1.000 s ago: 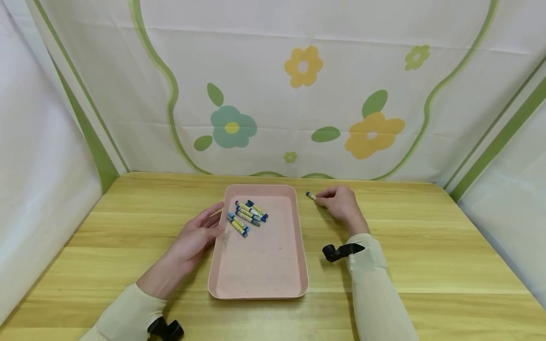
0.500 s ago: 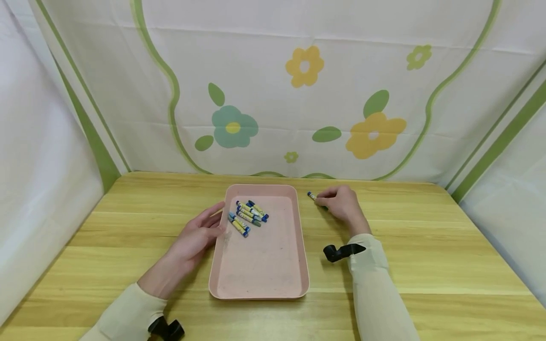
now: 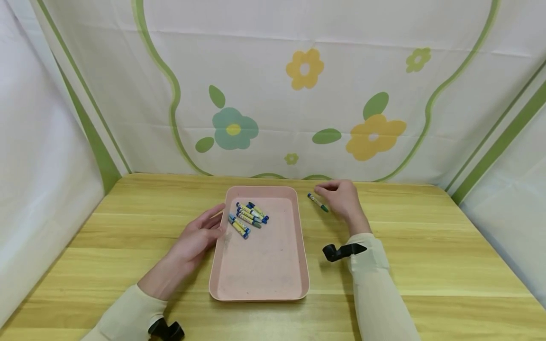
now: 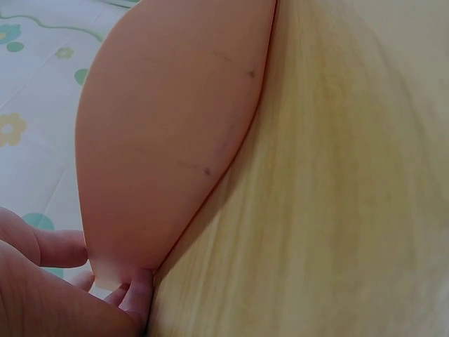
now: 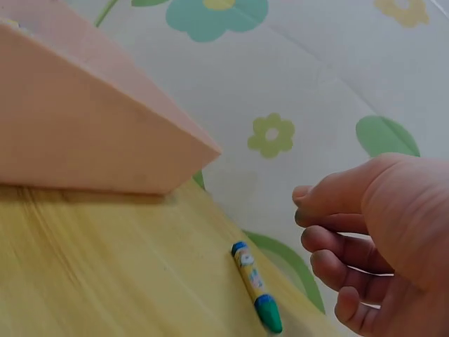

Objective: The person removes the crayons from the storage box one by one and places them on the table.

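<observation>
A green crayon (image 3: 317, 202) with a yellow printed wrapper and blue bands lies on the table, to the right of the pink tray (image 3: 264, 265). Just beyond it, my right hand (image 3: 342, 199) hovers with loosely curled fingers and nothing in them; the right wrist view shows a gap between its fingertips (image 5: 303, 196) and the crayon (image 5: 255, 286). My left hand (image 3: 194, 241) holds the tray's left side, thumb at the rim and other fingers against the outer wall (image 4: 168, 140). Several similar crayons (image 3: 247, 218) lie in a loose pile inside the tray, toward its far left.
The wooden table (image 3: 418, 265) reaches back to a white cloth wall (image 3: 264, 71) printed with flowers. More white cloth (image 3: 47, 118) hangs at the left, and another panel stands at the right. A black wrist mount (image 3: 343, 252) sits on each sleeve.
My right hand has let go of the green crayon and lifted slightly away from it, so the whole crayon shows on the table. My left hand and the tray stay put.
</observation>
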### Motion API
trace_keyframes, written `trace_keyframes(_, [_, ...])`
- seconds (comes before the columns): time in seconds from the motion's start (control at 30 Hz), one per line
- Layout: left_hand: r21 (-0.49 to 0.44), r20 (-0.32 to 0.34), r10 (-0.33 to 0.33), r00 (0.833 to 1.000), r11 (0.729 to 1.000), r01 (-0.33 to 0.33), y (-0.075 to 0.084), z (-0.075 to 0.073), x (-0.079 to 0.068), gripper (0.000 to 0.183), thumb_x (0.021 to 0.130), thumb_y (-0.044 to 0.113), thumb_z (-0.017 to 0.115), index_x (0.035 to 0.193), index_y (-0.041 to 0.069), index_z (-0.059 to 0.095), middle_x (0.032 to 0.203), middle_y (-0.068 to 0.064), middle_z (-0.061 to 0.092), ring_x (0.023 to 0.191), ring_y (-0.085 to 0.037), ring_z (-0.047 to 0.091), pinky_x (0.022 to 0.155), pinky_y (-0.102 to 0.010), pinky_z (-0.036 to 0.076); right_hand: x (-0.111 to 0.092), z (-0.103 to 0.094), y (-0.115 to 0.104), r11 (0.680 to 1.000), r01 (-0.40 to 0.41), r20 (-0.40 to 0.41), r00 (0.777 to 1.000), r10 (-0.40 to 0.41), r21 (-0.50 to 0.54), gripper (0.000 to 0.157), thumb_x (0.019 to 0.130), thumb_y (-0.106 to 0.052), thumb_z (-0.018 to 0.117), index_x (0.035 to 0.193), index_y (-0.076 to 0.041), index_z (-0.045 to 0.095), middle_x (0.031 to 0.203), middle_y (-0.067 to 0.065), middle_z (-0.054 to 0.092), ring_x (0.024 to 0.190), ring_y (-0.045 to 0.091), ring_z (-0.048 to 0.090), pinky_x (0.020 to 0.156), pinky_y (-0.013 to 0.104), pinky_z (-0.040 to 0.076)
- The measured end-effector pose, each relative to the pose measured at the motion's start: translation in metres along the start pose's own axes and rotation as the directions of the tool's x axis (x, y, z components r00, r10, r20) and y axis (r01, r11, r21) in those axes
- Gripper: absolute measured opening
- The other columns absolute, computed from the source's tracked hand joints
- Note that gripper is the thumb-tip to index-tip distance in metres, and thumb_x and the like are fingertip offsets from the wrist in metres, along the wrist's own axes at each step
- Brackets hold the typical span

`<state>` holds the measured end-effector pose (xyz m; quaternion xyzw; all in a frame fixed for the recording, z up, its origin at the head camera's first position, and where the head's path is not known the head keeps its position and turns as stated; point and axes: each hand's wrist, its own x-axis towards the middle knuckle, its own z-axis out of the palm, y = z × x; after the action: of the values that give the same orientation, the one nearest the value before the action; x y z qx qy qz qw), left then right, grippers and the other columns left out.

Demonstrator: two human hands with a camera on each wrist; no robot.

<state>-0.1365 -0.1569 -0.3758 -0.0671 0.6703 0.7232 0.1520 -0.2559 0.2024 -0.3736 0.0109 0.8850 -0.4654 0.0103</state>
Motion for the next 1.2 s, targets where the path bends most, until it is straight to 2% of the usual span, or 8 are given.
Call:
trace_keyframes(0.27, [0.0,0.001,-0.001,1.0,1.0,0.001,-0.001,0.0,0.0,0.068,0.107,0.001,0.051,0.169,0.016,0.027,0.176,-0.018,0.024,0.161,-0.035,0.03,0.13,-0.052,0.029,-0.003,0.002,-0.013,0.998,0.065,-0.028,0.998,-0.064,0.023,0.033,0.102,-0.031,0.071,0.124,-0.008,0.079,0.128,0.017,0.075,0.122,0.034,0.068,0.103,0.048,0.056])
trace_keyframes(0.53, [0.005,0.006,0.0,1.0,1.0,0.0,-0.001,0.0,-0.001,0.068,0.108,0.002,0.05,0.17,0.016,0.026,0.176,-0.019,0.023,0.161,-0.035,0.031,0.13,-0.052,0.029,-0.005,0.007,-0.026,0.993,0.11,-0.08,0.991,-0.106,0.05,0.031,0.1,-0.033,0.073,0.119,-0.009,0.081,0.118,0.015,0.078,0.106,0.027,0.071,0.085,0.032,0.057])
trace_keyframes(0.67, [0.003,0.006,0.001,1.0,1.0,-0.001,-0.001,0.0,-0.001,0.068,0.108,0.002,0.051,0.17,0.016,0.027,0.176,-0.018,0.024,0.161,-0.034,0.031,0.13,-0.052,0.029,-0.007,0.008,-0.032,0.992,0.114,-0.083,0.991,-0.108,0.061,0.032,0.1,-0.034,0.074,0.12,-0.01,0.081,0.118,0.014,0.078,0.104,0.025,0.071,0.082,0.028,0.055])
trace_keyframes(1.2, [0.009,0.006,-0.002,1.0,1.0,0.002,-0.002,-0.001,0.0,0.068,0.108,0.004,0.052,0.17,0.017,0.027,0.176,-0.017,0.025,0.16,-0.034,0.033,0.128,-0.05,0.032,-0.014,0.02,-0.055,0.978,0.185,-0.041,0.983,-0.181,0.099,0.029,0.101,-0.032,0.073,0.121,-0.012,0.08,0.114,0.012,0.077,0.099,0.025,0.068,0.077,0.029,0.056])
